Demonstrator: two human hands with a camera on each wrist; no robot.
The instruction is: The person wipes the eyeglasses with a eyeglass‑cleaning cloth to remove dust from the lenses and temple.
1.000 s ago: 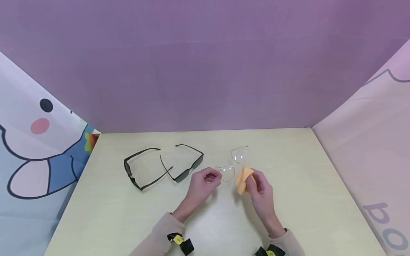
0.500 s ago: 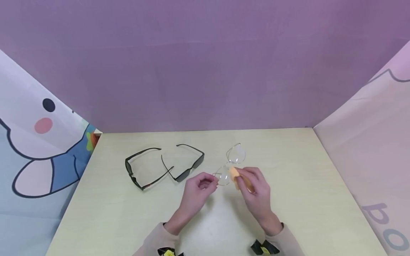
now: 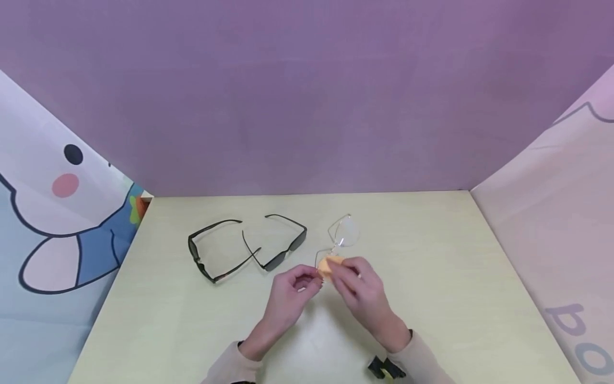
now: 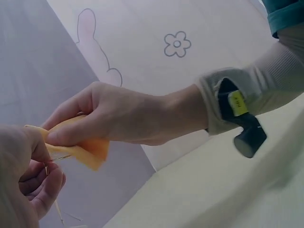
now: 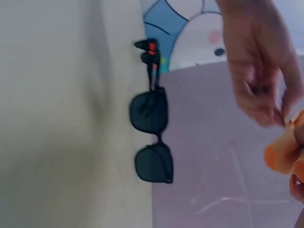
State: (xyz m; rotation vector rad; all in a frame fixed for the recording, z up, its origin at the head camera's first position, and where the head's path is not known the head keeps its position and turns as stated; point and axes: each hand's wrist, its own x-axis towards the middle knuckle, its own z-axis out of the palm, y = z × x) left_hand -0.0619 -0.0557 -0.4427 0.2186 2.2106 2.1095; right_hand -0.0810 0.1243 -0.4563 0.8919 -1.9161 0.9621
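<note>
My left hand (image 3: 290, 296) pinches the near end of a pair of thin metal-framed eyeglasses (image 3: 346, 232), held up over the table. One clear round lens shows in the head view; the other lies behind an orange cloth (image 3: 331, 265). My right hand (image 3: 363, 290) grips that cloth between thumb and fingers and presses it around the nearer lens, close beside the left fingertips. In the left wrist view the folded cloth (image 4: 90, 151) wraps over the frame's rim, with the right thumb on top. The right wrist view shows the cloth (image 5: 281, 154) at its right edge.
Black-framed glasses (image 3: 201, 269) lie unfolded on the left of the pale table (image 3: 479, 298). Dark sunglasses (image 3: 275, 261) sit beside them, their temples crossing in view. A purple wall (image 3: 307, 106) rises behind the table, with printed fabric panels at both sides.
My right hand has moved left and brought the cloth onto the nearer lens. The eyeglasses and my left hand have shifted a little left and toward me.
</note>
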